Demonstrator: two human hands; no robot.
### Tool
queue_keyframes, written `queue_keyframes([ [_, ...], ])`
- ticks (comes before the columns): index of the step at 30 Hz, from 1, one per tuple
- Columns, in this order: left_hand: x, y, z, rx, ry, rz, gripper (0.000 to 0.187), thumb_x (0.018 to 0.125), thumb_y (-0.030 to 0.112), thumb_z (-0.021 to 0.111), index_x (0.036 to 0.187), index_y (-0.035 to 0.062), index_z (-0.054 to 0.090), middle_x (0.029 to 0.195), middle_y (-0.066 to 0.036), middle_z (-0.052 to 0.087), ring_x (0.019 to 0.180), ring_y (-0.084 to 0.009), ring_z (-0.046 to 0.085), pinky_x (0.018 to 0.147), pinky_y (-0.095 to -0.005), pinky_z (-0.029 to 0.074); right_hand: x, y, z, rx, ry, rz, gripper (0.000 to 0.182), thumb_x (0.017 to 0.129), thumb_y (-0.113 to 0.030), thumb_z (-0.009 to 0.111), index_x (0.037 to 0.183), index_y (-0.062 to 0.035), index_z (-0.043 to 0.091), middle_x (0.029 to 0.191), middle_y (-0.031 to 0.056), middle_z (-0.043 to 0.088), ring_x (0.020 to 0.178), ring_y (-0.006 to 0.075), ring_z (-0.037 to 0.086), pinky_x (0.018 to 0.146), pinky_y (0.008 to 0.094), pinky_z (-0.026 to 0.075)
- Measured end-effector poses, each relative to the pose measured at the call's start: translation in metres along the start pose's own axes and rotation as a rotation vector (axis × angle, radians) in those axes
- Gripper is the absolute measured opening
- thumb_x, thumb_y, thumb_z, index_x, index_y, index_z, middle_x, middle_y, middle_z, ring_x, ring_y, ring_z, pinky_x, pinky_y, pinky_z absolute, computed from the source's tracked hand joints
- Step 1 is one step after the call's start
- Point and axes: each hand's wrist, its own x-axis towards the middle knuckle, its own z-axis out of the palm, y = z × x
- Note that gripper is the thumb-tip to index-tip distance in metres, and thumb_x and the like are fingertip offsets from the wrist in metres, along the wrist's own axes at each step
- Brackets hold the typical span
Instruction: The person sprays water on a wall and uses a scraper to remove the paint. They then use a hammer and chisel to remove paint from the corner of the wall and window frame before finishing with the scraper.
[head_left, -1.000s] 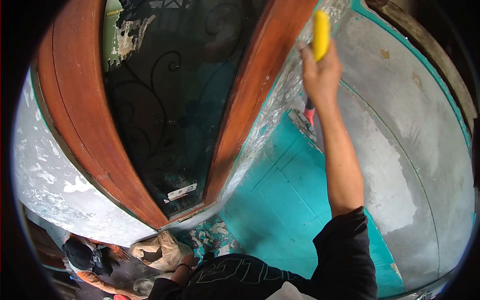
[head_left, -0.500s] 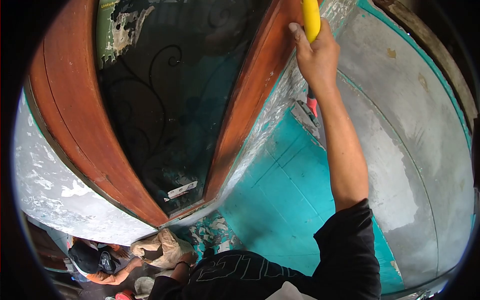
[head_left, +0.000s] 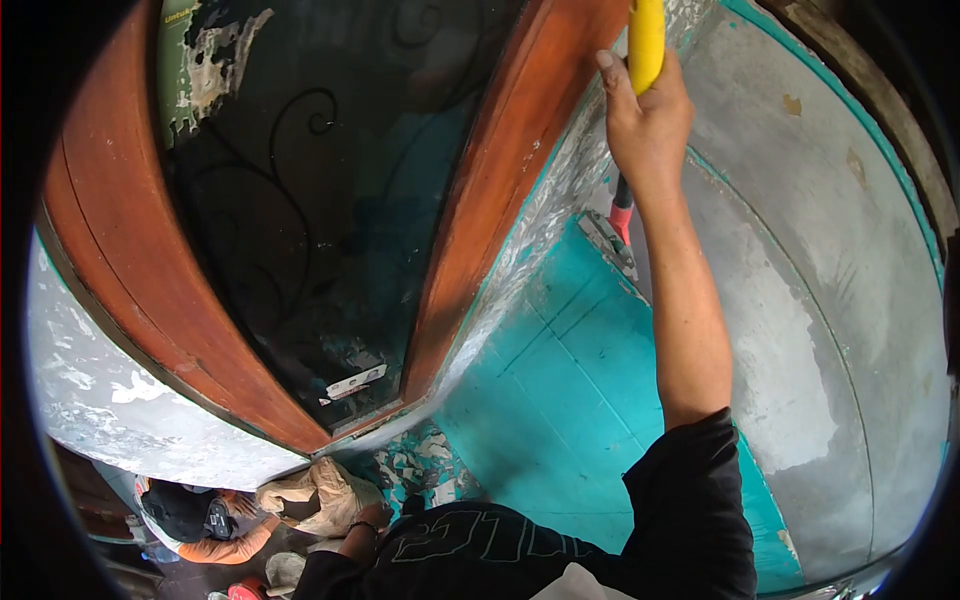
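Observation:
My right hand (head_left: 650,125) is wrapped round the yellow handle (head_left: 647,45) of a long scraper. Below the hand, partly behind my wrist, the tool's red end (head_left: 620,220) and flat metal blade (head_left: 612,245) show. This blade lies against the wall at the upper edge of the teal paint (head_left: 540,370), beside bare grey plaster (head_left: 780,300). Low in the view, my left hand (head_left: 376,515), with a dark band at the wrist, is against the side of a crumpled brown sack (head_left: 325,497). Its fingers are too small and hidden to make out.
A wooden frame (head_left: 480,190) surrounds dark glass (head_left: 300,200) on the left. Paint flakes (head_left: 425,465) lie beyond the sack. Another person in a black cap (head_left: 178,510) reaches towards the sack at lower left. A red round object (head_left: 247,590) is near them.
My right hand and the yellow handle have shifted slightly right and down in view. More of the red end shows. The window frame appears farther left as the view moved.

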Motion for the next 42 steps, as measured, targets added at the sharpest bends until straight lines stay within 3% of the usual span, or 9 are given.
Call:
queue_keyframes([
  [3, 0.003, 0.0, 0.002, -0.003, 0.035, -0.002, 0.053, 0.086, 0.048, 0.054, 0.114, 0.0034, 0.06, 0.116, -0.023, 0.06, 0.112, -0.0366, 0.056, 0.093, -0.0444, 0.045, 0.0, -0.003, 0.0, -0.002, -0.013, -0.014, 0.026, 0.085, -0.021, 0.069, 0.091, 0.0001, 0.055, 0.067, 0.0157, 0.061, 0.059, 0.0268, 0.061, 0.059, 0.0345, 0.048],
  [5, 0.002, 0.002, 0.004, -0.034, 0.032, 0.002, 0.053, 0.086, 0.048, 0.055, 0.114, 0.0034, 0.06, 0.116, -0.023, 0.06, 0.112, -0.0367, 0.056, 0.092, -0.0445, 0.045, 0.003, -0.001, -0.002, 0.036, -0.025, 0.069, 0.031, 0.086, -0.028, 0.069, 0.092, -0.0009, 0.056, 0.069, 0.0088, 0.057, 0.066, 0.0152, 0.054, 0.063, 0.0311, 0.046],
  [6, 0.002, 0.003, 0.003, -0.058, 0.028, 0.006, 0.054, 0.085, 0.048, 0.055, 0.115, 0.0033, 0.06, 0.116, -0.023, 0.06, 0.112, -0.0367, 0.056, 0.092, -0.0446, 0.045, 0.003, 0.002, 0.001, 0.039, -0.026, 0.067, 0.031, 0.086, -0.028, 0.069, 0.092, -0.0009, 0.056, 0.069, 0.0088, 0.057, 0.066, 0.0152, 0.054, 0.063, 0.0311, 0.046],
  [8, 0.012, -0.004, 0.011, -0.027, 0.029, 0.028, 0.054, 0.085, 0.049, 0.056, 0.115, 0.0033, 0.06, 0.116, -0.023, 0.06, 0.112, -0.0367, 0.056, 0.092, -0.0447, 0.045, -0.006, 0.012, 0.005, -0.03, -0.006, -0.001, 0.029, 0.085, -0.024, 0.069, 0.092, 0.0003, 0.054, 0.065, 0.0184, 0.06, 0.059, 0.0302, 0.061, 0.057, 0.0361, 0.047],
  [20, 0.019, -0.006, 0.008, -0.037, 0.052, 0.028, 0.055, 0.083, 0.049, 0.055, 0.113, 0.0027, 0.062, 0.115, -0.023, 0.061, 0.11, -0.0376, 0.057, 0.092, -0.0458, 0.045, -0.01, 0.016, 0.003, 0.031, 0.01, 0.023, 0.029, 0.086, -0.025, 0.069, 0.092, -0.0003, 0.055, 0.065, 0.0117, 0.06, 0.059, 0.0175, 0.059, 0.057, 0.032, 0.047],
  [32, 0.005, 0.013, -0.014, -0.02, 0.005, 0.001, 0.055, 0.083, 0.048, 0.053, 0.116, 0.0045, 0.061, 0.117, -0.023, 0.06, 0.112, -0.0381, 0.056, 0.093, -0.0452, 0.044, 0.003, 0.007, -0.002, 0.072, -0.096, 0.028, 0.033, 0.085, -0.031, 0.068, 0.092, -0.0007, 0.055, 0.066, 0.012, 0.061, 0.063, 0.0207, 0.062, 0.06, 0.0343, 0.048],
  [34, 0.003, 0.014, -0.017, -0.005, -0.001, 0.001, 0.055, 0.083, 0.048, 0.053, 0.115, 0.0044, 0.061, 0.116, -0.023, 0.06, 0.112, -0.0379, 0.056, 0.093, -0.045, 0.044, 0.004, 0.0, 0.006, 0.145, -0.114, -0.058, 0.044, 0.092, -0.031, 0.061, 0.116, 0.0047, 0.053, 0.076, 0.0048, 0.055, 0.068, 0.0116, 0.049, 0.061, 0.0263, 0.042],
  [37, 0.007, 0.013, -0.015, 0.023, 0.051, 0.048, 0.055, 0.084, 0.049, 0.053, 0.114, 0.0039, 0.061, 0.115, -0.023, 0.061, 0.111, -0.0376, 0.056, 0.092, -0.0448, 0.045, -0.001, 0.006, 0.018, 0.094, -0.226, 0.067, 0.034, 0.087, -0.032, 0.068, 0.095, -0.001, 0.056, 0.069, 0.0045, 0.055, 0.065, 0.0125, 0.051, 0.062, 0.0291, 0.045],
  [42, -0.001, 0.016, -0.017, 0.027, -0.019, 0.024, 0.057, 0.085, 0.051, 0.05, 0.116, 0.004, 0.06, 0.118, -0.023, 0.06, 0.112, -0.0377, 0.056, 0.093, -0.0448, 0.044, -0.01, 0.018, 0.015, 0.076, -0.174, 0.092, 0.033, 0.087, -0.033, 0.067, 0.094, -0.0019, 0.056, 0.067, 0.0037, 0.055, 0.062, 0.0123, 0.052, 0.058, 0.0294, 0.044],
])
